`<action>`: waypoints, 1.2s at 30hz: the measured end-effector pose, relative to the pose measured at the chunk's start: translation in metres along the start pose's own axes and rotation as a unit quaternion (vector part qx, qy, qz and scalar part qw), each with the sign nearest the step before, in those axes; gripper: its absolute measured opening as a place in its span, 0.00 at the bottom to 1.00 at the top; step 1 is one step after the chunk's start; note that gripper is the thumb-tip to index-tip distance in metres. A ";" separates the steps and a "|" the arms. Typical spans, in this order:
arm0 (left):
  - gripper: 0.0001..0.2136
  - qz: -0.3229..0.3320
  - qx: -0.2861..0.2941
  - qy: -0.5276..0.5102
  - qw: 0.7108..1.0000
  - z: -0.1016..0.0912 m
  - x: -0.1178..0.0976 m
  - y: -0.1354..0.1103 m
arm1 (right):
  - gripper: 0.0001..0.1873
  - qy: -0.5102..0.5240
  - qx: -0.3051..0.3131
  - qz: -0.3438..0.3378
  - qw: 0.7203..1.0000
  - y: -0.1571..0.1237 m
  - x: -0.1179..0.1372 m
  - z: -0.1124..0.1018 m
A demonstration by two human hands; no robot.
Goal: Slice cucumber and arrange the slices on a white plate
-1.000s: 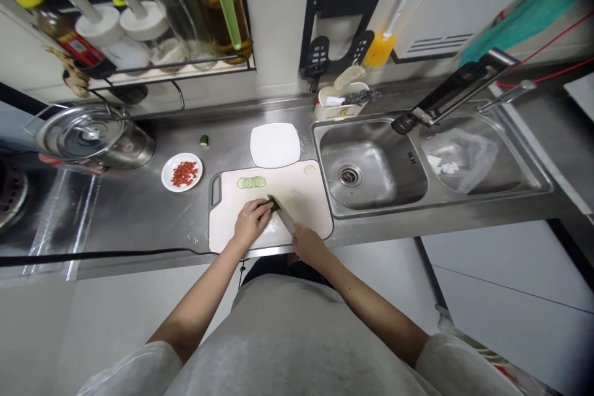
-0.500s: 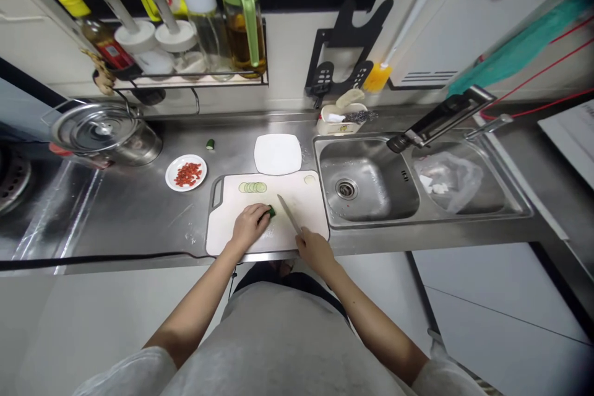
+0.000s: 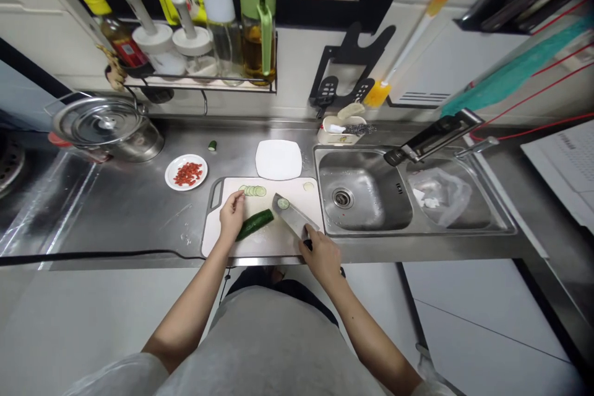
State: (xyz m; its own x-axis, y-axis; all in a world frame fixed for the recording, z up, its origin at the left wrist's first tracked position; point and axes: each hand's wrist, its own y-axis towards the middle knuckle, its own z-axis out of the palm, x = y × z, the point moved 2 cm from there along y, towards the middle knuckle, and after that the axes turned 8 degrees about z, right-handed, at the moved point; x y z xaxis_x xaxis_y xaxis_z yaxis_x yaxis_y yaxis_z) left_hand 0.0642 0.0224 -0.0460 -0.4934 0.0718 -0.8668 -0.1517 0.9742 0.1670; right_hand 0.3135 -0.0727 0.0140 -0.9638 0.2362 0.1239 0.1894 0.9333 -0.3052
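Note:
My right hand [image 3: 322,253] grips a kitchen knife [image 3: 297,218] by its dark handle. The blade is turned with its broad side up, and one cucumber slice [image 3: 283,203] sits on it near the tip. On the white cutting board [image 3: 278,247] a dark green cucumber [image 3: 255,224] lies at a slant, its cut end toward the blade. My left hand [image 3: 231,215] is off the cucumber, just left of a row of overlapping cucumber slices [image 3: 254,190]. Its fingertips are pinched together; whether anything is between them cannot be made out. A single pale slice [image 3: 309,186] lies at the board's upper right.
Behind the board is a white square plate [image 3: 278,159]. To the left are a plate of chopped red pieces [image 3: 188,173], a cucumber end [image 3: 212,145] and a lidded steel pot [image 3: 109,127]. A double sink [image 3: 366,192] adjoins on the right. A seasoning rack [image 3: 199,83] hangs above.
My left hand has let go of the cucumber and moved up and left toward the row of slices. The knife has turned broad side up, with a slice now visible on its blade.

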 end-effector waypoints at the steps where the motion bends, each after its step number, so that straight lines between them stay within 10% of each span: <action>1: 0.15 0.003 0.004 -0.002 1.000 0.001 -0.003 0.004 | 0.25 -0.010 -0.005 -0.008 1.000 0.000 0.000 0.000; 8: 0.15 0.189 0.176 0.095 0.961 0.024 -0.051 0.017 | 0.24 -0.039 -0.040 -0.060 0.997 -0.001 0.000 -0.004; 15: 0.08 0.239 0.238 0.131 0.932 0.039 -0.065 0.015 | 0.23 -0.046 -0.063 -0.099 0.992 -0.006 -0.010 -0.004; 27: 0.04 -0.038 0.150 0.117 0.981 0.044 -0.033 0.023 | 0.23 0.001 -0.077 -0.042 0.996 -0.002 -0.047 0.014; 36: 0.04 -0.054 0.121 0.180 0.975 0.052 -0.013 0.048 | 0.24 0.033 -0.075 -0.033 0.996 -0.002 -0.047 0.014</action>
State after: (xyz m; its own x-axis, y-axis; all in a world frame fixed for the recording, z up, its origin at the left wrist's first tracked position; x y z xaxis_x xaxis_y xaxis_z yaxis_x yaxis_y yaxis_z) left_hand 0.1076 0.0796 -0.0508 -0.7612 -0.0706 -0.6447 -0.0345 0.9971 -0.0684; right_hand 0.3559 -0.0891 -0.0048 -0.9617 0.1855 0.2019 0.1568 0.9761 -0.1502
